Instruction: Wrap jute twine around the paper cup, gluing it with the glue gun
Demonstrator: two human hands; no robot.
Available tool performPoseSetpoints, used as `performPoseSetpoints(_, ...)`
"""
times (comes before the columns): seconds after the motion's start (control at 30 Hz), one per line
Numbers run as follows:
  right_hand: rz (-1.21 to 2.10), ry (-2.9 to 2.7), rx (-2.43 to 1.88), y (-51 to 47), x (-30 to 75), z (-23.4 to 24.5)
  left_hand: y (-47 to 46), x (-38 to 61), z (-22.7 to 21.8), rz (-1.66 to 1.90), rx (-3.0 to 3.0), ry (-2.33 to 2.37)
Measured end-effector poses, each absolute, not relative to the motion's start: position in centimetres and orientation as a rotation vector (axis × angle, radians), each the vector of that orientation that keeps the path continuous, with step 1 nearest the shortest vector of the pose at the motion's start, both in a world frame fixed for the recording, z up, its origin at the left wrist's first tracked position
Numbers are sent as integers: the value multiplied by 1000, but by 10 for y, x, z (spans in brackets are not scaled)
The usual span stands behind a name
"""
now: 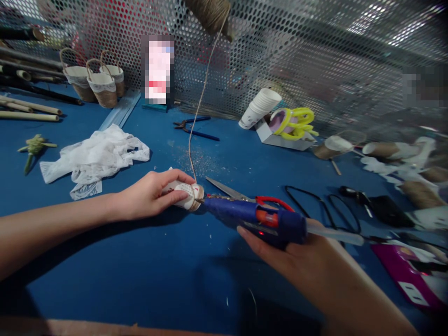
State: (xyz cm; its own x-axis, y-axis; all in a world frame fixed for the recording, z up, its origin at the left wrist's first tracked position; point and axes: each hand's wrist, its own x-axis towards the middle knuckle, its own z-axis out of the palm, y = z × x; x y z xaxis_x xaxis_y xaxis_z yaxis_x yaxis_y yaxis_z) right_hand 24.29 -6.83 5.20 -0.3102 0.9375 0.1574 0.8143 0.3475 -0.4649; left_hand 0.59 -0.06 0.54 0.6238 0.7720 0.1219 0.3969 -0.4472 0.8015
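Observation:
My left hand (157, 191) is closed around a white paper cup (185, 196) lying on its side. Twine (199, 107) runs down from a spool (210, 14) at the top and wraps round the cup's end. My right hand (297, 261) grips a blue glue gun (255, 217), with a clear glue stick (336, 233) sticking out of its back. The gun's nozzle is at the twine-wrapped end of the cup; whether it touches cannot be made out. Just behind the gun lie scissors (231, 191) with red handles, partly hidden.
White lace (101, 156) lies to the left, with small twine-covered baskets (102, 88) behind it. Pliers (196, 128) rest mid-table. Stacked paper cups (259, 108) and a white box (280, 137) with yellow stems stand right of centre. A black cord (315, 205) and a purple power strip (399, 275) lie right.

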Motion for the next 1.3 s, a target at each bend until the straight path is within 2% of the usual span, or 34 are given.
performPoseSetpoints(0.33,474,-2206,-1533,-69,262,44,2,5,4,641,2063,900)
performPoseSetpoints(0.5,928,-1865,-1880,-47,263,65,0,4,5,703,2014,908)
performPoseSetpoints(0.7,783,-1524,-1968,-2,274,51,-4,4,6,736,2005,892)
performPoseSetpoints(0.87,784,-1487,-2019,40,278,22,-8,4,6,782,2126,854)
performPoseSetpoints(1.0,634,-1587,-2124,59,278,12,-11,2,6,827,2285,768)
performPoseSetpoints(1.2,327,-1742,-2220,54,264,23,-15,0,6,870,2500,608)
performPoseSetpoints(1.3,409,-1898,-2110,32,240,38,-15,1,7,846,2565,522)
